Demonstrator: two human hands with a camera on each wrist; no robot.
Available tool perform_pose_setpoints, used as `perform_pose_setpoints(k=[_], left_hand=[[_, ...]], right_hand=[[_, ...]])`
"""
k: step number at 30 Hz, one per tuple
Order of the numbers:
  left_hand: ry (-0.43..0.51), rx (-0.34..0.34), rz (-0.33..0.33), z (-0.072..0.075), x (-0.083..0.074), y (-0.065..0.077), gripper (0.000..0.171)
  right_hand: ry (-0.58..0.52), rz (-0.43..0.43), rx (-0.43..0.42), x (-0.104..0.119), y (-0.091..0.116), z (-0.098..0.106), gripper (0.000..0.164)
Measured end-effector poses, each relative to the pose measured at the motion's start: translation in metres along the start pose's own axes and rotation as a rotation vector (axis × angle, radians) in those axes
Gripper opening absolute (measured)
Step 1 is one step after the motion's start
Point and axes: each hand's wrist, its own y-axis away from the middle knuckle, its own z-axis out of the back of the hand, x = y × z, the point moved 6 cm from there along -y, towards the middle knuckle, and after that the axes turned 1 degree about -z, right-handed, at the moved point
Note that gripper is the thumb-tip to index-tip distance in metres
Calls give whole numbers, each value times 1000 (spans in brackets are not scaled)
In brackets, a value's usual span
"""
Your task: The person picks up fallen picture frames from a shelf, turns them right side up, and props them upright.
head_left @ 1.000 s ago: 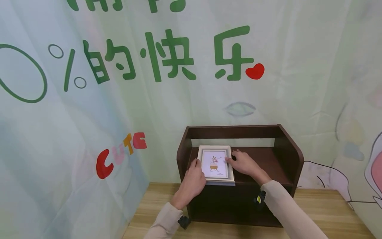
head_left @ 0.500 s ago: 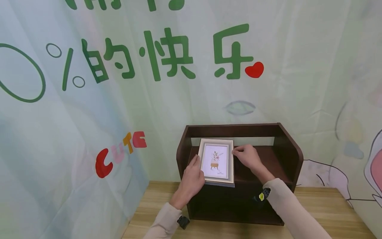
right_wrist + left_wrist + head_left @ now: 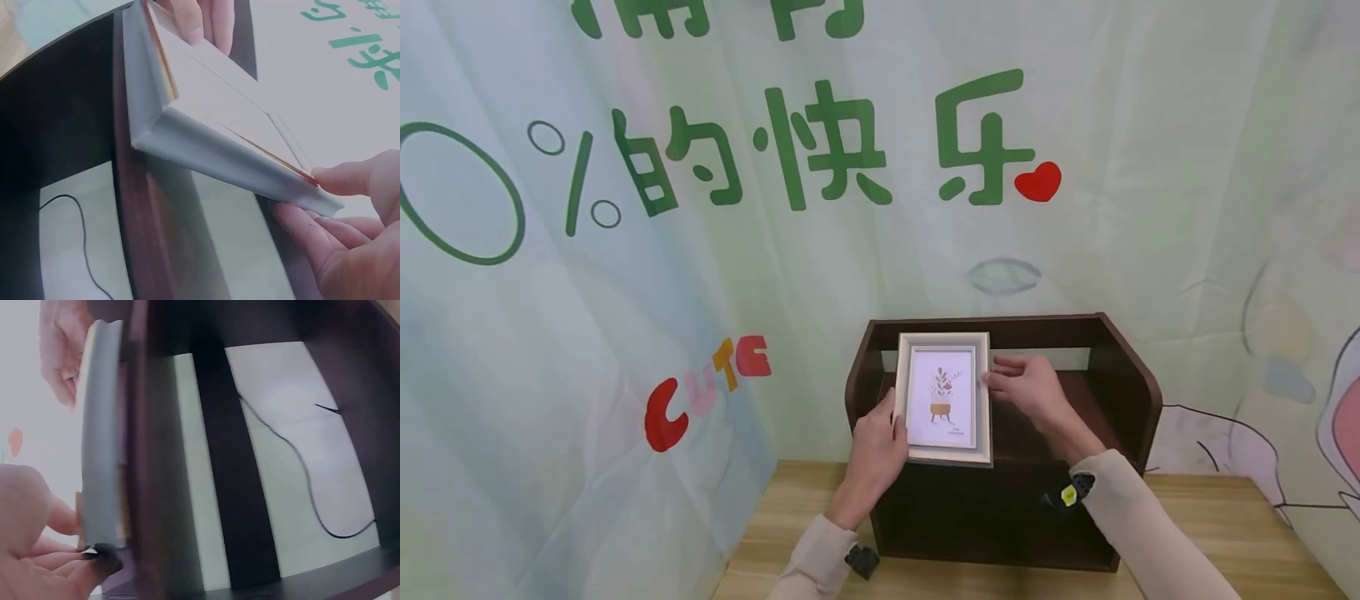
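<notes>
A cream picture frame (image 3: 982, 417) with a potted-plant print leans back over the upper board of a dark brown shelf (image 3: 1000, 517). Its lower edge is close to the board's front edge and its top is raised. My left hand (image 3: 877, 442) grips the left side, thumb in front; in the left wrist view, fingers of this hand (image 3: 59, 565) reach behind the grey side of the frame (image 3: 102, 444). On the right side, my right hand (image 3: 1033, 393) pinches the frame between thumb and fingers, as the right wrist view shows on the grey edge (image 3: 231, 165).
The shelf stands on a wooden tabletop (image 3: 805, 500), its side panel (image 3: 1131, 400) rising right of my right hand. A printed cloth backdrop (image 3: 820, 267) with green characters hangs behind it. In the left wrist view, a dark crossbar (image 3: 234, 469) spans the shelf's open back.
The frame's top edge has risen, tilting it from nearly flat to steeper. My right hand has moved slightly up and right with it; the left still holds the left side.
</notes>
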Motion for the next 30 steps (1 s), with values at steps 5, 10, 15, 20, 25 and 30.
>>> perform_pose_setpoints(k=[5, 10, 15, 20, 25, 30], left_hand=[[29, -52, 28, 9, -3, -4, 42], [41, -86, 36, 13, -5, -8, 44], [50, -144, 12, 15, -3, -8, 45], [69, -215, -30, 16, -1, -5, 45], [39, -279, -108, 18, -3, 3, 44], [18, -328, -155, 22, -7, 10, 42]], right_hand=[[-19, 48, 2, 7, 5, 2, 61], [-34, 97, 3, 14, 10, 3, 60], [66, 203, -42, 26, 17, 3, 59], [140, 349, -80, 34, 24, 3, 57], [158, 468, -108, 34, 32, 3, 54], [137, 512, -91, 30, 40, 4, 52]])
